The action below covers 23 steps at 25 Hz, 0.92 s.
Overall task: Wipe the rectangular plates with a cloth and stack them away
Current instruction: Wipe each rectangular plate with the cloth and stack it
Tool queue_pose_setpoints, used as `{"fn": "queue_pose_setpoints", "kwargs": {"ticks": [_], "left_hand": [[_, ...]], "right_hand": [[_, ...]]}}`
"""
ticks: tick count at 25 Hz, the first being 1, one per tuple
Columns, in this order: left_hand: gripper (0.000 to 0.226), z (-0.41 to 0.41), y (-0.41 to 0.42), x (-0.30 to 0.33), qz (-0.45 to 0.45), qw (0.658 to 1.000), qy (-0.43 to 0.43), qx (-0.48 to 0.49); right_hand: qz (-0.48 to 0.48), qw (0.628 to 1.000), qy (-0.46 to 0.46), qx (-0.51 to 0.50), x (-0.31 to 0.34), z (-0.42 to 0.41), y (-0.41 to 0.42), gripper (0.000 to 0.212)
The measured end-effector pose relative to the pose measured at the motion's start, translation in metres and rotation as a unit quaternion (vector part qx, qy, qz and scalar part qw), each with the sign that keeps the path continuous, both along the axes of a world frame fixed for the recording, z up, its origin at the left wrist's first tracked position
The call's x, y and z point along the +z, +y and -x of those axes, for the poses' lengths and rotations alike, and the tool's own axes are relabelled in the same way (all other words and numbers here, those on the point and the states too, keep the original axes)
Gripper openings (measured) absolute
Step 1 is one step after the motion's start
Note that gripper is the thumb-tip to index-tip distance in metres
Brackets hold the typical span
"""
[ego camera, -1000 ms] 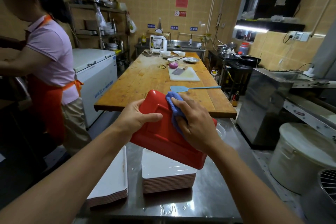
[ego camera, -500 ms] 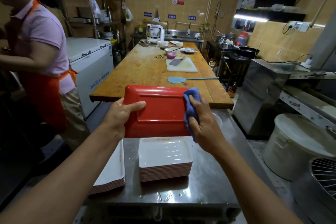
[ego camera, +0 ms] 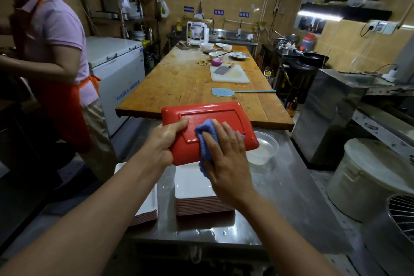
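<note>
Wiping is under way on the underside of the red plate (ego camera: 208, 127), and it reads differently from half a second ago; then my right hand (ego camera: 226, 157) had the blue cloth (ego camera: 207, 139) pinched over the plate's right edge, now the cloth sits toward the middle of the base, with my fingers laid nearly flat on top of it and pressing it down; a second ago the plate was tipped steeply, and it has since come round level, long side facing me. My left hand (ego camera: 167, 141) grips the plate's left end, thumb across the base and the other fingers curled beneath, out of sight; I hold it in the air over the nearer stack of plates (ego camera: 197, 188) on the steel counter (ego camera: 289, 188), not touching it. I judge the edges to be done and the base to be the last surface before this plate goes onto a pile.

The plate is a glossy rectangle with rounded corners and a raised rectangular foot ring, probably hard plastic; the cloth looks soft and bunched; the stacked plates show smooth white faces and reddish rims; a second stack (ego camera: 145, 206) lies just left; the counter is wet, with beads near its front edge.
</note>
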State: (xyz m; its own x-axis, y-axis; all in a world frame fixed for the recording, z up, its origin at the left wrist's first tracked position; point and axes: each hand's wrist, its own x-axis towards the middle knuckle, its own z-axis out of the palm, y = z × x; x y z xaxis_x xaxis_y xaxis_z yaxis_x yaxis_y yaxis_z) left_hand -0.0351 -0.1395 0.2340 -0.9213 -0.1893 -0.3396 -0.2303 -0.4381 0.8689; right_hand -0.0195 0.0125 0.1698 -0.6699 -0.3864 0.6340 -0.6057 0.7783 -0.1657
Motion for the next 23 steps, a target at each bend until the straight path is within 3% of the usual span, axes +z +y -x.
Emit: {"fn": "queue_pose_setpoints", "kwargs": {"ticks": [4, 8, 13, 16, 23], "left_hand": [[0.042, -0.005, -0.002, -0.006, -0.012, 1.000, -0.005, 0.002], [0.018, -0.009, -0.014, -0.009, -0.021, 0.999, 0.035, 0.015], [0.028, -0.016, -0.027, -0.013, -0.033, 0.999, 0.017, 0.034], [0.014, -0.017, -0.037, -0.019, -0.028, 0.998, 0.013, 0.048], [0.010, -0.016, -0.054, -0.028, -0.046, 0.998, -0.007, 0.045]], "right_hand": [[-0.012, 1.000, -0.016, 0.021, 0.004, -0.005, -0.031, 0.053], [-0.024, 0.998, -0.060, 0.003, 0.020, 0.007, -0.036, 0.060], [-0.018, 0.995, -0.092, -0.045, 0.032, 0.032, -0.031, 0.059], [0.083, 0.987, -0.132, -0.043, 0.027, 0.040, -0.016, 0.047], [0.326, 0.918, -0.226, -0.022, 0.009, 0.038, -0.005, 0.022]]}}
